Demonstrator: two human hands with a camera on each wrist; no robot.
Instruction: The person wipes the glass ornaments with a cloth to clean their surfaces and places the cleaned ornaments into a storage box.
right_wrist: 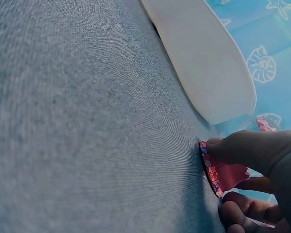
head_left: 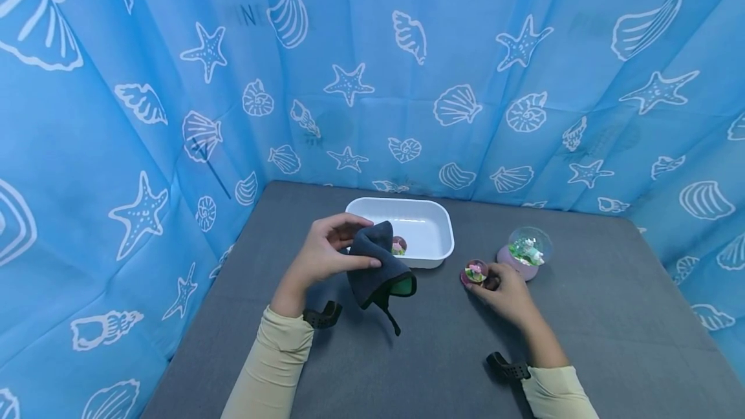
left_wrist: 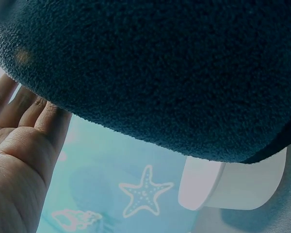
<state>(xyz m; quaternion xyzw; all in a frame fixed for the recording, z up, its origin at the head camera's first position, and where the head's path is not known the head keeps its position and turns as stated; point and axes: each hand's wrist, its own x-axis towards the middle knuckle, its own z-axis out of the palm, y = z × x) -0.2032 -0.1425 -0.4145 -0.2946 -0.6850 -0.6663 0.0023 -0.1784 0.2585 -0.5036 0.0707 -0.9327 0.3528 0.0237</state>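
Observation:
My left hand (head_left: 326, 247) pinches a dark blue-grey cloth (head_left: 377, 267) with black edging, a hanging loop and a green underside. It hangs in front of the white basin, and in the left wrist view the fuzzy cloth (left_wrist: 165, 77) covers much of the frame. With my right hand (head_left: 509, 296) I grip a small snow globe (head_left: 476, 270) by its pinkish-red base. In the right wrist view the base (right_wrist: 228, 174), trimmed with tiny coloured flowers, is down at the table surface. Another small snow globe (head_left: 399, 246) lies in the basin, partly hidden by the cloth.
The white basin (head_left: 433, 262) stands at the back middle of the grey-covered table (head_left: 442, 354). A larger snow globe (head_left: 526, 254) on a lilac base is just behind my right hand. A blue curtain (head_left: 372, 134) with white shells and starfish encloses the back and sides.

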